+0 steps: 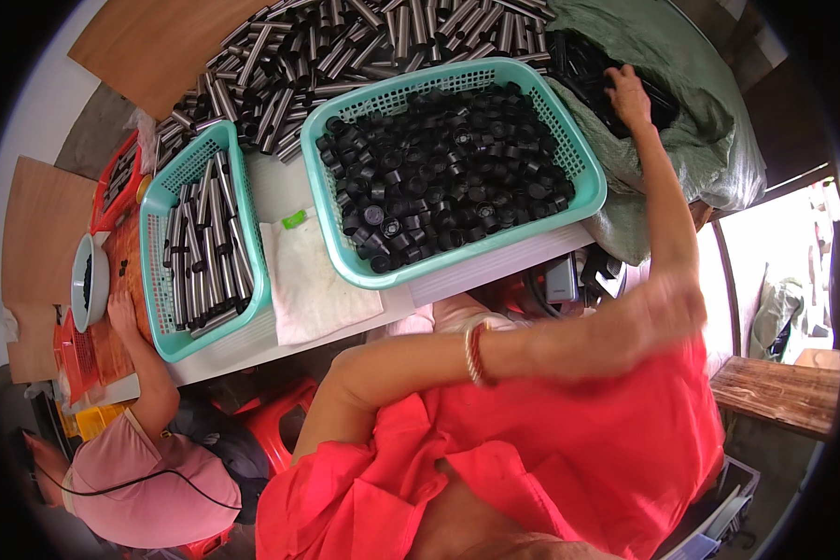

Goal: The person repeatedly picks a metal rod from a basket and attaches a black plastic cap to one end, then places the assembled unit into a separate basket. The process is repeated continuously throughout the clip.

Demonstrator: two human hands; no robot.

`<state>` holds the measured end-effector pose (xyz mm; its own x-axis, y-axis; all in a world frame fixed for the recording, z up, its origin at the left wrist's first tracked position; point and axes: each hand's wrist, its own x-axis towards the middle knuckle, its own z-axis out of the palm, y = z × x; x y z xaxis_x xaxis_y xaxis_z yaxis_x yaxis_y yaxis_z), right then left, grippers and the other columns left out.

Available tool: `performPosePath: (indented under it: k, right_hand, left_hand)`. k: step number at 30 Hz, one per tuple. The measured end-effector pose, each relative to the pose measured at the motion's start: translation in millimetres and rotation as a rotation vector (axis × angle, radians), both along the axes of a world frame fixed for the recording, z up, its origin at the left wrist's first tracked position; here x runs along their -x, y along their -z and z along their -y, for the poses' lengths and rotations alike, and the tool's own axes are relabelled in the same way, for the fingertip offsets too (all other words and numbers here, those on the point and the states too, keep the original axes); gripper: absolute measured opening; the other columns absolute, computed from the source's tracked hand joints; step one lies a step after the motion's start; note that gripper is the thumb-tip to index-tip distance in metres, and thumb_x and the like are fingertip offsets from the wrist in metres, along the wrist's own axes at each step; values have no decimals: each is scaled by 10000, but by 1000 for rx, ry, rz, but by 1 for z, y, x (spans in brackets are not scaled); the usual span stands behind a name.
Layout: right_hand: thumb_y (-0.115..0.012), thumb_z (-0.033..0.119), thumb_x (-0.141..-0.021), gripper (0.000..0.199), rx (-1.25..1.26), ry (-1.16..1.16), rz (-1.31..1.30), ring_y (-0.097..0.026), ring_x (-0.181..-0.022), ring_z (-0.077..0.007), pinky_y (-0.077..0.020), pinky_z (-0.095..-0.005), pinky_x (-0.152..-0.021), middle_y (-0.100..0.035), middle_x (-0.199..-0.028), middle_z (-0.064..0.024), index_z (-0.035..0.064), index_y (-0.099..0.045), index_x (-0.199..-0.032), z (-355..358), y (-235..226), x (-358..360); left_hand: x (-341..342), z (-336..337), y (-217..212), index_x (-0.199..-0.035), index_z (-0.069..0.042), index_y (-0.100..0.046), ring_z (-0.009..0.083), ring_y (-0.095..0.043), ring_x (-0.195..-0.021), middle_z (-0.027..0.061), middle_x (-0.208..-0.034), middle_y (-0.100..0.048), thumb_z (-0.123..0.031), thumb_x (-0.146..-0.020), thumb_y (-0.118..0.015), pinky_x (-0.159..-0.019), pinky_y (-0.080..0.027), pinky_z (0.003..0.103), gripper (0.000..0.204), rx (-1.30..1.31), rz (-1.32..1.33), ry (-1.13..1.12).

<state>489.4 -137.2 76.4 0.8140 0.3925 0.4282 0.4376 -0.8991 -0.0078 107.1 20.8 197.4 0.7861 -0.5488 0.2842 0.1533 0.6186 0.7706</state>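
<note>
Red cloth shirt [569, 448]: nearest. Left hand [644, 324], red-and-white bracelet [477, 355] at wrist: blurred, overlapping the right arm [669, 201]; finger spread and hold cannot be told. Right hand [630, 95]: fingers partly bent at the dark mouth of 1 green woven sack [714, 121]; hold cannot be told. Sack: right of 1 turquoise perforated plastic basket [485, 245] of small black round caps [457, 168].

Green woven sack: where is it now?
Head view, upper right: the green woven sack lies right of the large teal plastic basket, the right hand at its mouth.
</note>
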Motion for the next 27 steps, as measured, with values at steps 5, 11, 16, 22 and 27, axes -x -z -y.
performPosePath:
  k: [5,11,16,22,27]
  right_hand:
    - [-652,211,-828,302,-532,-105,273,-613,-859,-290,-488,-383,-752,-616,-1012,-126,120,-604,-1112,-5,-63,30]
    - [-635,154,-879,311,-1271,-420,-380,-605,-839,-105,-526,-217,-701,-608,-919,-46,47,-599,-1169,-49,-129,150]
    - [-576,77,-897,338,-1462,-647,-757,-621,-898,-132,-556,-256,-740,-627,-994,-99,-41,-521,-1209,-93,-115,206]
    - [-536,70,-902,349,-1554,-740,-1030,-632,-941,-190,-563,-290,-779,-600,-1109,-201,-61,-465,-1218,-123,-89,245]
    - [-626,36,-823,383,-1556,-756,-1035,-613,-992,-230,-538,-329,-841,-572,-1146,-227,-48,-487,-1170,-138,-75,283]
  left_hand:
    - [-35,-28,33,-1032,-24,-471,80,-555,-686,58,-787,-599,-86,-904,-547,-607,-462,234,162,-471,31,-447]
    - [-22,-109,33,-1073,13,-493,131,-567,-690,85,-780,-583,-70,-925,-505,-665,-475,253,170,-277,38,-695]
    - [2,-172,57,-1025,-15,-556,128,-590,-688,48,-781,-602,-139,-932,-520,-672,-493,261,159,-372,-115,-906]
    - [20,-194,65,-1144,-8,-524,138,-615,-755,53,-904,-596,-232,-933,-540,-702,-533,266,308,-332,-244,-946]
    - [20,-190,60,-1140,-9,-541,145,-621,-755,81,-913,-604,-246,-936,-549,-676,-540,271,314,-151,-300,-937]
